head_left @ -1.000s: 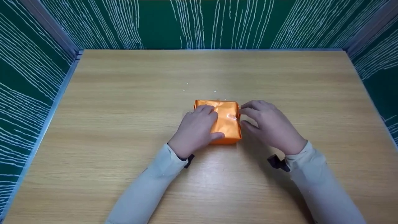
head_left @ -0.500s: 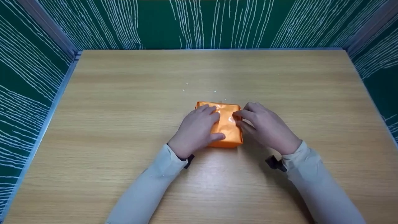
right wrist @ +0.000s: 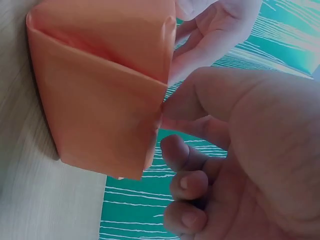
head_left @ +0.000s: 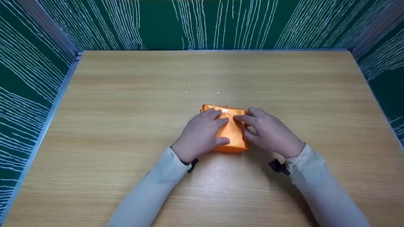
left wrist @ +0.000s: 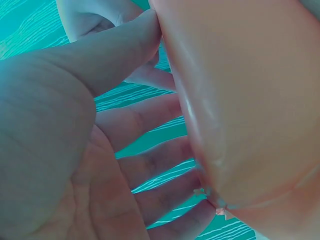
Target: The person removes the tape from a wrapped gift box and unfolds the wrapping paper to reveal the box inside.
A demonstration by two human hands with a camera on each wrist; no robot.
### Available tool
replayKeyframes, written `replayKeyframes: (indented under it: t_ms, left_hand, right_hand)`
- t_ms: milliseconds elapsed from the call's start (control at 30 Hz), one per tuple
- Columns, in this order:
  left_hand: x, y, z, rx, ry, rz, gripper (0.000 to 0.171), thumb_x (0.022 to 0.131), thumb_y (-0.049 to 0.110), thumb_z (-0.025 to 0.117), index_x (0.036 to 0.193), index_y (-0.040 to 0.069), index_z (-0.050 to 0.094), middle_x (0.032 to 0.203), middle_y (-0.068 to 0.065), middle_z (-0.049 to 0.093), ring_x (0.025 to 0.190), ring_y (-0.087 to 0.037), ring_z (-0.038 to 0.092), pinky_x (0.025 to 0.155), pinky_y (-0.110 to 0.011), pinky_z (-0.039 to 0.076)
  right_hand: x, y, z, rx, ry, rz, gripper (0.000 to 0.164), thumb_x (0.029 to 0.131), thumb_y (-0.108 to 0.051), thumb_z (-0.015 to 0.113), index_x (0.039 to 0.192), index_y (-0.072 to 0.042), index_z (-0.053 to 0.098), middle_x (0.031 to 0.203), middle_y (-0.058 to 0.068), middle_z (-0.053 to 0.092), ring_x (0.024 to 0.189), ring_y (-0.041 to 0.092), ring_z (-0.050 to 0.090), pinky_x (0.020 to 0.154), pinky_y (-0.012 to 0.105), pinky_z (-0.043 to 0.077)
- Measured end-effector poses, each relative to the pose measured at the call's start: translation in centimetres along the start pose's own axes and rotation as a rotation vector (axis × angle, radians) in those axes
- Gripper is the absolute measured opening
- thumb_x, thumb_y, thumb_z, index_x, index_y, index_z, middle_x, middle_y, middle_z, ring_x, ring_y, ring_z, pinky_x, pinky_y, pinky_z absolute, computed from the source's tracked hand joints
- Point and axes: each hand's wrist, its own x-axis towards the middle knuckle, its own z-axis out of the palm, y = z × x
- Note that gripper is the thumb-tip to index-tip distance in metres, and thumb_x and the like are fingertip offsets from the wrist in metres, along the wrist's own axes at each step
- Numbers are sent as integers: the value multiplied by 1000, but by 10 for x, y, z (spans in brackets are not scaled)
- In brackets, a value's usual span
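Observation:
A boxy package in shiny orange wrapping paper lies near the middle of the table. Across its top rests my left hand, fingers spread and mostly straight, the thumb toward its near edge. My right hand is at the package's right end, the index finger reaching onto the top. In the right wrist view, the thumb and index finger pinch the top edge of the folded end flap, while the other fingers curl below without touching it. The left wrist view has the left fingertips along the package's edge.
The wooden table carries a few tiny white scraps beyond the package. Green panels with white streaks stand at the back and both sides. Each wrist wears a black strap-on piece.
The package has shifted slightly nearer and to the right, turning a little. My right index finger has moved from beside the end onto the top. The left hand has stayed on the package.

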Motion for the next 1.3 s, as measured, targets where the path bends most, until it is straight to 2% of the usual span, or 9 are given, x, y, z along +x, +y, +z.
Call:
replayKeyframes:
  t_ms: [133, 333, 533, 667, 800, 967, 1133, 1300]
  left_hand:
    - [0, 0, 1, -12, 6, 6, 64, 97, 52, 68, 148, 15, 59, 157, -11, 49, 150, -30, 38, 121, -46, 33]
    - [2, 1, 1, -18, -5, -4, 64, 97, 52, 68, 149, 15, 58, 158, -10, 48, 150, -30, 37, 122, -47, 32]
    - [2, 1, 1, -18, -10, -3, 65, 97, 52, 68, 149, 15, 57, 158, -10, 48, 150, -30, 37, 122, -46, 32]
    - [1, 0, 1, -10, -7, -5, 65, 97, 53, 68, 149, 15, 58, 158, -10, 48, 150, -29, 38, 122, -46, 31]
    - [1, 1, 2, -7, -7, -14, 66, 97, 55, 67, 149, 15, 57, 158, -11, 47, 149, -30, 38, 122, -47, 31]
    - [1, 1, 2, -6, -13, -26, 67, 97, 57, 65, 150, 16, 57, 158, -11, 46, 149, -31, 38, 122, -48, 31]
    - [1, 1, 2, 1, -7, -21, 66, 97, 55, 66, 149, 16, 58, 158, -11, 47, 149, -30, 38, 121, -47, 33]
    - [0, 2, 2, -1, -1, -25, 66, 97, 55, 66, 149, 15, 58, 157, -11, 47, 148, -30, 39, 120, -49, 34]
  right_hand:
    - [0, 1, 0, -15, 6, -14, 45, 92, -14, 77, 136, -12, 69, 101, 8, 56, 84, 23, 52, 74, 32, 51]
    - [1, 1, 0, -8, 51, -57, 35, 89, -11, 80, 124, -9, 75, 95, 7, 56, 84, 23, 51, 72, 33, 47]
    - [2, 1, -1, -1, 74, -77, 27, 87, -11, 83, 114, -9, 78, 93, 5, 58, 85, 22, 51, 72, 33, 48]
    - [2, 1, 0, 8, 78, -63, 26, 90, -11, 78, 116, -8, 77, 96, 5, 60, 86, 22, 52, 74, 34, 48]
    - [2, 0, 1, -8, 86, -57, 29, 92, -17, 76, 119, -6, 76, 94, 6, 60, 83, 22, 51, 71, 33, 47]
    - [2, -2, 2, -28, 90, -76, 27, 91, -22, 81, 115, -10, 79, 91, 6, 60, 82, 21, 50, 69, 31, 47]
    - [1, -3, 1, 2, 100, -99, 24, 89, -17, 83, 112, -11, 79, 92, 6, 61, 84, 22, 52, 70, 32, 49]
    - [0, -2, 0, -30, 76, -76, 34, 93, -19, 79, 125, -8, 74, 91, 7, 59, 82, 22, 51, 69, 32, 46]
